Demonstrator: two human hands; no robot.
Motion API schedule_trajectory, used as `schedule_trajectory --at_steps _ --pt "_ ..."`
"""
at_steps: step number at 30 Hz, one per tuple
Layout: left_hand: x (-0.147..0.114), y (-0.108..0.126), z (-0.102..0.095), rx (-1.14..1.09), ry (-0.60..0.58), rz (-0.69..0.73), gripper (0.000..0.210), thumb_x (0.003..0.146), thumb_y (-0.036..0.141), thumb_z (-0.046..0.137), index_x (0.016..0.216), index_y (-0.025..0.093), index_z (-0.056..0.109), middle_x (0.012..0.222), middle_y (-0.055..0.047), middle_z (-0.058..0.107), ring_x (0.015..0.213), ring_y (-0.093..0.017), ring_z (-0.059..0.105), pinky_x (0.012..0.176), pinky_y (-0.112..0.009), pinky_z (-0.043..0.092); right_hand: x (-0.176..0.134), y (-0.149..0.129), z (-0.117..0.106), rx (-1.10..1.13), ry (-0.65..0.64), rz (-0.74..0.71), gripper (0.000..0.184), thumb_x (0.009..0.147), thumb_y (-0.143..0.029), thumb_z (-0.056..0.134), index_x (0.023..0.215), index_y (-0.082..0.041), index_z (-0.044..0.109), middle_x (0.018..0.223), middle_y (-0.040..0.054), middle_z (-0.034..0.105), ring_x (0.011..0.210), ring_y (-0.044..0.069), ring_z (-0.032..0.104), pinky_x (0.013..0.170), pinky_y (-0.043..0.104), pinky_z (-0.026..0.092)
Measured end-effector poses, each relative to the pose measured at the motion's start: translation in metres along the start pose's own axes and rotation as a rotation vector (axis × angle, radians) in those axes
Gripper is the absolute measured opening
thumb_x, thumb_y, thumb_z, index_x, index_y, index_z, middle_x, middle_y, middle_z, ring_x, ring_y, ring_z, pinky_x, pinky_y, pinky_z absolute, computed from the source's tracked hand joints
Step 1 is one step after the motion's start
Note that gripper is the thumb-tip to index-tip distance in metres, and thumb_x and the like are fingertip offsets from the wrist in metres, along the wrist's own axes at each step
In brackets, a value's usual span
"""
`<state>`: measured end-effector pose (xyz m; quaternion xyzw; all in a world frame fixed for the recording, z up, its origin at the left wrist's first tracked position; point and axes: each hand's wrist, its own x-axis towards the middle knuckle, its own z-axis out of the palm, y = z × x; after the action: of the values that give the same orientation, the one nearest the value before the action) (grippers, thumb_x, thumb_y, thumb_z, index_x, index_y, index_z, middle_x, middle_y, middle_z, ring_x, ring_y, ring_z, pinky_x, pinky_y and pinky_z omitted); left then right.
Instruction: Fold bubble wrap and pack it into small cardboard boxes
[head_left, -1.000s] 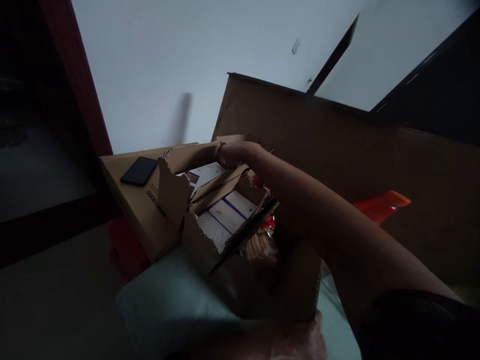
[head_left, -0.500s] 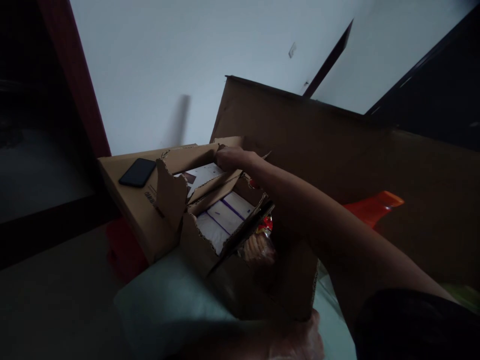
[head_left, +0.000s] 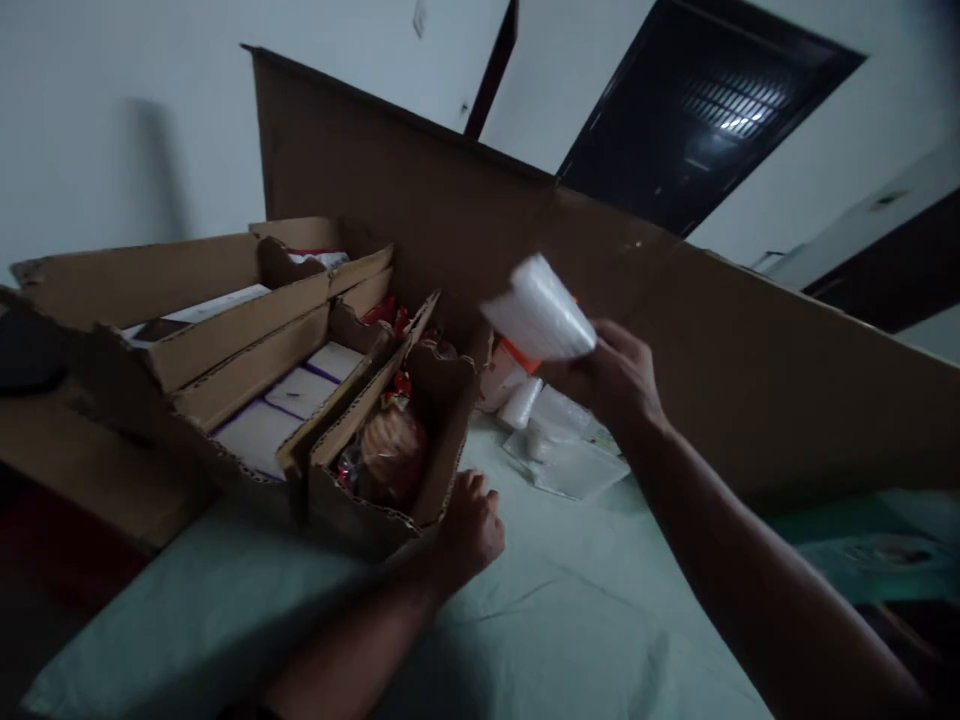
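Note:
My right hand (head_left: 622, 375) is closed on a folded, translucent plastic bag (head_left: 541, 312), raised above the bed-like green surface. Loose clear plastic bags (head_left: 566, 450) lie below it. My left hand (head_left: 472, 530) rests on the green cloth against the near right corner of an open cardboard box (head_left: 450, 440), its fingers curled; whether they grip anything is hidden. Inside that box are a clear-wrapped packet of round, biscuit-like pieces (head_left: 390, 450) and red wrappers. Beside it, another cardboard box (head_left: 247, 385) holds white packs with purple edges (head_left: 300, 392).
A third cardboard compartment (head_left: 217, 260) at the left holds a white printed item (head_left: 202, 310). Behind everything stands a tall brown cardboard panel (head_left: 420, 190). An orange-and-white package (head_left: 504, 372) lies by the boxes. Green cloth (head_left: 570, 600) covers the surface in front.
My right hand has left the far-left compartment and swung right, now with the plastic bag in it. The view has turned right. My left hand stays by the box's near right corner.

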<state>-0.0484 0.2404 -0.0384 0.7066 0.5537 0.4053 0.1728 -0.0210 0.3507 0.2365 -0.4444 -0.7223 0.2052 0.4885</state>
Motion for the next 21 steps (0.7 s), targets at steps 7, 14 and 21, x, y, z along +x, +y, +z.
schedule_trajectory --at_steps 7,14,21 --pt "-0.001 0.005 -0.001 0.135 -0.034 -0.019 0.024 0.077 0.01 0.059 0.095 0.016 0.072 0.124 -0.015 0.066 0.121 -0.031 0.057 0.11 -0.048 0.045 -0.067 0.146 -0.099 0.04 0.203 0.313 0.031 0.066 -0.05 0.064 0.065 -0.022 0.05 0.056 -0.0001 0.055 0.045 0.012 0.055 0.039 0.022 0.037" --pt "-0.001 0.004 0.001 0.183 -0.041 -0.011 0.03 0.077 0.008 0.058 0.102 0.017 0.072 0.128 -0.012 0.065 0.128 -0.028 0.054 0.115 -0.043 0.042 -0.082 0.197 -0.132 -0.184 0.112 0.425 0.024 0.071 -0.036 0.068 0.085 -0.016 0.069 0.063 0.0073 0.066 0.053 0.019 0.059 0.05 0.031 0.044" --pt "-0.001 0.005 0.0 0.196 -0.043 -0.021 0.031 0.078 0.008 0.058 0.103 0.02 0.072 0.125 -0.011 0.067 0.123 -0.027 0.057 0.111 -0.044 0.046 -0.07 0.21 -0.097 -0.761 -0.143 -0.057 0.033 0.091 -0.035 0.055 0.117 -0.023 0.071 0.127 0.0142 0.069 0.115 0.033 0.062 0.095 0.048 0.045"
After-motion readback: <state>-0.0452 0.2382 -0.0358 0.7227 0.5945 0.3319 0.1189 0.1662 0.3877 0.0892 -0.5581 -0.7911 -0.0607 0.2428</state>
